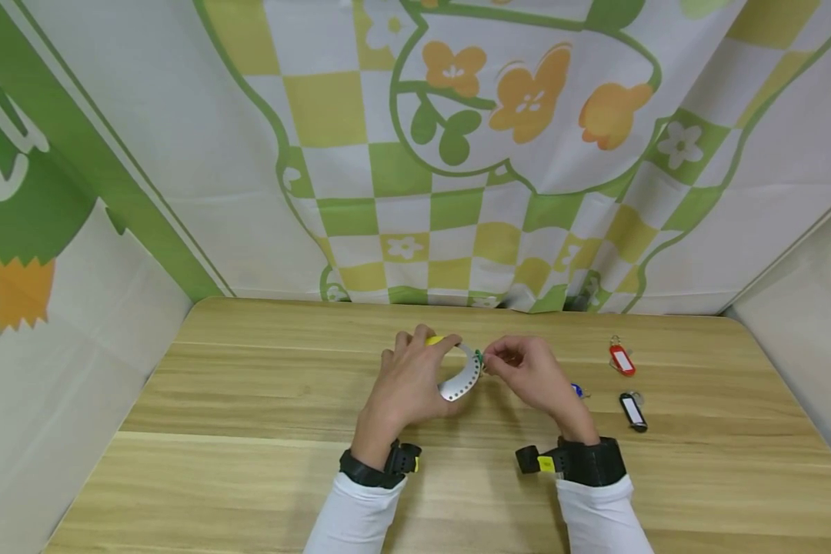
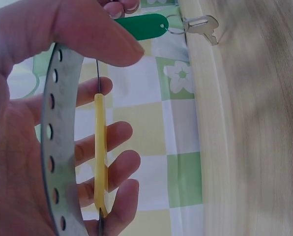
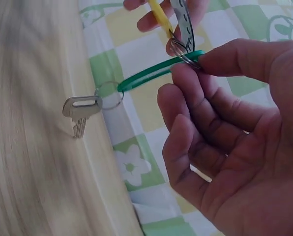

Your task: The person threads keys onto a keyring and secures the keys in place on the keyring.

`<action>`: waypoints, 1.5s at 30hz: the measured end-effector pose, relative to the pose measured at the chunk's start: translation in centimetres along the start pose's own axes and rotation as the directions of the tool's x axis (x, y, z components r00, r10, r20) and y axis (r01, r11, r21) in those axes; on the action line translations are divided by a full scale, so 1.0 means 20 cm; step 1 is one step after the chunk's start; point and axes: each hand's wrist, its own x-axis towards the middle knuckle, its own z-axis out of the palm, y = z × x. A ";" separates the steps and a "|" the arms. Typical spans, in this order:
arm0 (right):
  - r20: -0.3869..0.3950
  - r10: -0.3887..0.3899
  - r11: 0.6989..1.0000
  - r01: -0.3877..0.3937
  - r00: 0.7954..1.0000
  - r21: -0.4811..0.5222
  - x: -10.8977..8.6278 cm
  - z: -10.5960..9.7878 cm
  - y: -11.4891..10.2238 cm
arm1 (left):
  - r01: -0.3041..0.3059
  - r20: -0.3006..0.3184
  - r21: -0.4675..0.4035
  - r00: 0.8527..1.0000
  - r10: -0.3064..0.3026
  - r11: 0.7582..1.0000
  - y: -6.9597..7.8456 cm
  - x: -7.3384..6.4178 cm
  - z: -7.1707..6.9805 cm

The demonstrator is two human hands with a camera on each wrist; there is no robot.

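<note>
My left hand (image 1: 407, 377) grips a holder made of a curved metal plate (image 2: 58, 137) with a row of holes and a yellow handle (image 2: 101, 152) opposite it. The thumb and fingers go round it from both sides. Beside the plate, my right hand (image 1: 529, 373) pinches one end of a green key tag (image 3: 146, 73) between thumb and index finger. At that end a small metal ring (image 3: 181, 51) overlaps the plate's tip in the right wrist view. From the tag's other end a silver key (image 3: 82, 110) hangs on a second thin ring.
A red key tag (image 1: 622, 359) and a black key tag (image 1: 633, 412) lie on the wooden table (image 1: 249, 431) at the right. A blue tag (image 1: 578, 390) is partly hidden behind my right wrist. A patterned curtain (image 1: 457, 215) hangs behind the table's far edge.
</note>
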 end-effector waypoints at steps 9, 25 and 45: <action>0.013 0.124 0.963 -0.124 0.992 0.240 0.01 0.00 0.01 | -0.003 0.002 -0.001 1.000 0.003 1.000 0.00 0.00 0.00; -0.027 0.123 0.972 -0.115 0.992 0.205 0.00 0.01 -0.02 | -0.034 -0.025 0.048 0.999 0.035 0.998 0.01 0.01 0.00; -0.076 -0.389 0.718 0.251 0.918 -0.650 -0.03 0.07 -0.12 | 0.004 0.040 0.110 0.999 -0.008 0.994 0.01 0.01 0.02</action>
